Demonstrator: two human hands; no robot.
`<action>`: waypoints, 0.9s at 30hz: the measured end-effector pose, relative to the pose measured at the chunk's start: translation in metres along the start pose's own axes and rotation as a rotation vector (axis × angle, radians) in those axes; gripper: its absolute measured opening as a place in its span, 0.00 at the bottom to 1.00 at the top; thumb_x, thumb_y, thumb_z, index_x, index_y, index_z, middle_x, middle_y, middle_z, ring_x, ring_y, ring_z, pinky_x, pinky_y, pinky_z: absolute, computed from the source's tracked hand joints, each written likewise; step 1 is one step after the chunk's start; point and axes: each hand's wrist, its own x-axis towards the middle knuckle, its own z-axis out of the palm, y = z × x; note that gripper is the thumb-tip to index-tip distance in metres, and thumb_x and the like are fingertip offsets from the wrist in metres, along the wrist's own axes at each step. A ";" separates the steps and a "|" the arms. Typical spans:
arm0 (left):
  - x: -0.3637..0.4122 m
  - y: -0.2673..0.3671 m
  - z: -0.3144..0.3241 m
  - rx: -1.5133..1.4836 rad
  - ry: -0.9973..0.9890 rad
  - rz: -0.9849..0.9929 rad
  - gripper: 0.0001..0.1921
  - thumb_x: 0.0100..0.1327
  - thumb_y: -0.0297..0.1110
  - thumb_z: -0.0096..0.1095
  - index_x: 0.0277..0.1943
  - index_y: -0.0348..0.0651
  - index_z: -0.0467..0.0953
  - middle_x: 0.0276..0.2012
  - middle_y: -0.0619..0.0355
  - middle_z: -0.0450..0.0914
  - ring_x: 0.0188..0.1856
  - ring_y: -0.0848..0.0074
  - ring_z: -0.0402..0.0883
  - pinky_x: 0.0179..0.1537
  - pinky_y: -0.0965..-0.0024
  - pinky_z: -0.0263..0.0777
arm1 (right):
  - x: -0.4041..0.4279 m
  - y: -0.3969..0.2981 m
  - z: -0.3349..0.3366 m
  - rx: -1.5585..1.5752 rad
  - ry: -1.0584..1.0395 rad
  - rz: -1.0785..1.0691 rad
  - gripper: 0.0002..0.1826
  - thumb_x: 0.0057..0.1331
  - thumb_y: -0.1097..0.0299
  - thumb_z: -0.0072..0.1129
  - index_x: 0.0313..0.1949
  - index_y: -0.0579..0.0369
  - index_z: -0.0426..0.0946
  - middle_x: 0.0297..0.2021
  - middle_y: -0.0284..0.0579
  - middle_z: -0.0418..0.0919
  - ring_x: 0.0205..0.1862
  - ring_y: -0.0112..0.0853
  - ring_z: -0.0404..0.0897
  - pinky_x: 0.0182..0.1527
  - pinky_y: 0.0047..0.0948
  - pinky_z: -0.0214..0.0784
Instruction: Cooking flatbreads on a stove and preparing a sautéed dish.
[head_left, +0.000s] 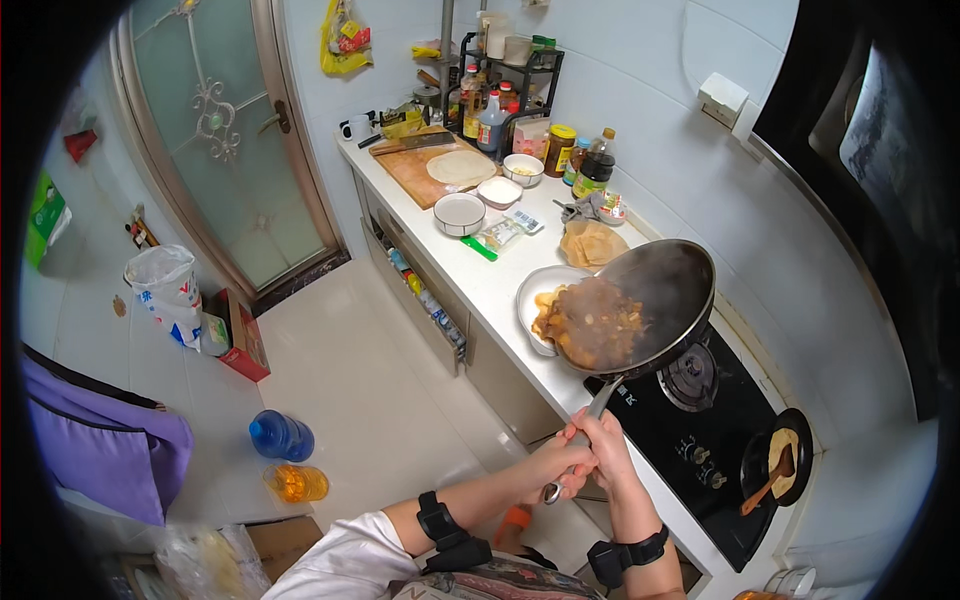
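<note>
Both of my hands are wrapped around the metal handle (601, 401) of a dark wok (667, 289). My left hand (553, 466) is on the lower part of the handle, near its hollow end. Farther up towards the pan, my right hand (606, 442) grips it too. The wok is tilted to the left over a white plate (531, 294). Steaming brown food in chunks (600, 322) lies along the wok's low side and spreads onto the plate. Yellowish pieces (549, 300) show at the plate's left. Steam blurs the edge between wok and plate.
A gas burner (688, 377) is below the wok's right side; a frying pan (804, 450) with flatbread and a wooden spatula is nearby. Behind stand bowls (459, 214), a cutting board (409, 169) with dough and cleaver, and bottles (598, 165). An open drawer (420, 296) juts out.
</note>
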 end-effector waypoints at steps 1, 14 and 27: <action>-0.001 0.002 0.000 -0.007 -0.005 0.000 0.11 0.52 0.27 0.48 0.40 0.42 0.62 0.10 0.65 0.59 0.08 0.86 0.57 0.09 0.82 0.49 | 0.001 -0.003 0.000 -0.046 -0.016 0.002 0.08 0.57 0.68 0.48 0.23 0.58 0.67 0.20 0.40 0.72 0.21 0.26 0.71 0.24 0.22 0.64; 0.008 0.000 -0.031 -0.177 -0.520 -0.070 0.16 0.59 0.37 0.43 0.15 0.52 0.57 0.06 0.71 0.55 0.06 0.88 0.53 0.09 0.83 0.50 | 0.006 -0.011 0.019 -0.216 0.027 -0.104 0.06 0.57 0.71 0.49 0.29 0.58 0.63 0.19 0.40 0.71 0.21 0.22 0.69 0.23 0.17 0.60; 0.020 -0.001 -0.034 -0.552 -0.866 -0.208 0.18 0.61 0.35 0.37 0.13 0.51 0.56 0.03 0.70 0.51 0.03 0.85 0.47 0.05 0.82 0.42 | -0.001 -0.031 0.033 -0.355 0.025 -0.093 0.08 0.58 0.69 0.50 0.29 0.59 0.63 0.19 0.39 0.71 0.21 0.20 0.69 0.24 0.17 0.60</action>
